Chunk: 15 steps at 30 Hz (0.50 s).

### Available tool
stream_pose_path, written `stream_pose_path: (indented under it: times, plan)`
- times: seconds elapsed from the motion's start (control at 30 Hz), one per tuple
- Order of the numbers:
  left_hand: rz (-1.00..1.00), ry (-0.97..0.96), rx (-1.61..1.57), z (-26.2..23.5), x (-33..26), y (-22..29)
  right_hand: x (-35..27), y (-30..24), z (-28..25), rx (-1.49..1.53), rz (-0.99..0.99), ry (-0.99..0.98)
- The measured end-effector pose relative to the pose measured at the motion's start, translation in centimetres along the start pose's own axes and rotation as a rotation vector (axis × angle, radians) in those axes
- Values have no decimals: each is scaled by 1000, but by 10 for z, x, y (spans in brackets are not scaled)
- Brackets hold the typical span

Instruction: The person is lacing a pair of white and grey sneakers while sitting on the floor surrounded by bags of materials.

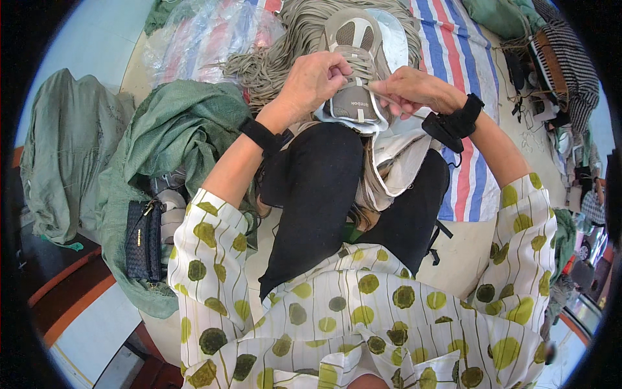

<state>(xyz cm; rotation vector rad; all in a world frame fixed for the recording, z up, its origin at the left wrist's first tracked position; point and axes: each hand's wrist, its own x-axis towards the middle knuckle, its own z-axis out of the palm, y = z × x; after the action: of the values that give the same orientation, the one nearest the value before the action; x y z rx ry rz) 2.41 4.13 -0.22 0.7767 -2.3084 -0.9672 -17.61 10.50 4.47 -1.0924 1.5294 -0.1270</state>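
A grey-beige sneaker lies in front of me, toe pointing away and tongue toward me. Grey-beige shoelaces cross its front. On the left side of the lacing, my left hand is closed, its fingertips pinched at the lace. From the other side my right hand closes thumb and fingers on a stretch of lace beside the tongue. Both wrists carry black strapped devices. Pale shoe pieces with white edges rest between my knees, below the sneaker.
A thick heap of grey-beige laces spreads behind the sneaker on a striped red, white and blue sheet. At left are clear plastic, a green sack holding shoes, and a dark woven purse. Cluttered goods line the right.
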Motion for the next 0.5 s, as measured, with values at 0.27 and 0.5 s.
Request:
stream_pose_path:
  times: [0.27, 0.5]
  plan:
    - [259, 182, 368, 16, 1, -12, -12, 12, -6, -838, -464, 496]
    - [147, 187, 176, 14, -26, 6, -26, 22, 9, -1445, -496, 735]
